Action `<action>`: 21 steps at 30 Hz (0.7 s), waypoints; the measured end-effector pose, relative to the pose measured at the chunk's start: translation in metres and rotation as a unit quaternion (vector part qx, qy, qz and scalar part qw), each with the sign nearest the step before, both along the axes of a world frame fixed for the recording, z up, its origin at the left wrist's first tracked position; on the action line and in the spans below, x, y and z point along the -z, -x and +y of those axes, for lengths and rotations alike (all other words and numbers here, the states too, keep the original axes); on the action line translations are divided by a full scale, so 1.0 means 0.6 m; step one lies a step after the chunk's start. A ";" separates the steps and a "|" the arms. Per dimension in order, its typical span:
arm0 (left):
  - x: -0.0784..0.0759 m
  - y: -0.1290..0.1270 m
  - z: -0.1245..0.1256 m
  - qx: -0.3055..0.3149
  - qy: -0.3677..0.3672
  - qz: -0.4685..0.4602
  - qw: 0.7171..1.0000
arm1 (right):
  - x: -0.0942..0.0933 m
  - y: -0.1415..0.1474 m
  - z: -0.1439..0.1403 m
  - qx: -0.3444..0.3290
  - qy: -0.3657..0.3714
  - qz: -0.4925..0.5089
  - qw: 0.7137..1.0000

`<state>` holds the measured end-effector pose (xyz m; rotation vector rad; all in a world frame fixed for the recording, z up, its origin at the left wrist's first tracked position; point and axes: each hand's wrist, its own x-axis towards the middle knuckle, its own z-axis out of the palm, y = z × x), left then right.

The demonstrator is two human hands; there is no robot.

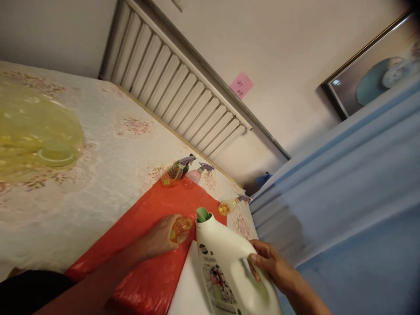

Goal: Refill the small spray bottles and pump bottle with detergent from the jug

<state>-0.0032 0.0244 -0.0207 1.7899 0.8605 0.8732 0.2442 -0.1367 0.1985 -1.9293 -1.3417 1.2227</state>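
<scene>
Left hand (160,238) is resting on the red plastic sheet (147,236), fingers curled around a small clear orange bottle (180,230) with no spray top, holding it upright at the fingertips. Right hand (272,264) is gripping the handle of a big white jug (229,267), fingers wrapped through the handle, thumb on the near side; the jug is tilting with its green spout (202,214) pointing up and toward the left fingertips, spout just beside the small bottle's mouth, can't tell if touching. The jug has a printed label on the side facing the camera. Beyond the left fingers, at the far edge of the red sheet, two spray bottles are lying or leaning close together: a yellowish one (175,171) with a grey trigger and a pinkish one (195,175) just right of it. A third spray bottle (231,204), yellow-orange, is sitting off to the right of the spout, between the two hands but farther away, near the table edge. Well left of the left hand a blurry yellow see-through cover (36,131) is sitting on the patterned tablecloth (108,166). Right of the right hand a blue cloth (344,183) is filling the frame. On the wall behind, a pink sticky note (241,85) and a white radiator (173,83).
</scene>
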 end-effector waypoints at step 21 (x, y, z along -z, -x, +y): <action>-0.025 0.006 -0.052 0.061 -0.003 -0.069 0.996 | 0.062 0.051 0.194 0.142 -0.265 0.105 0.948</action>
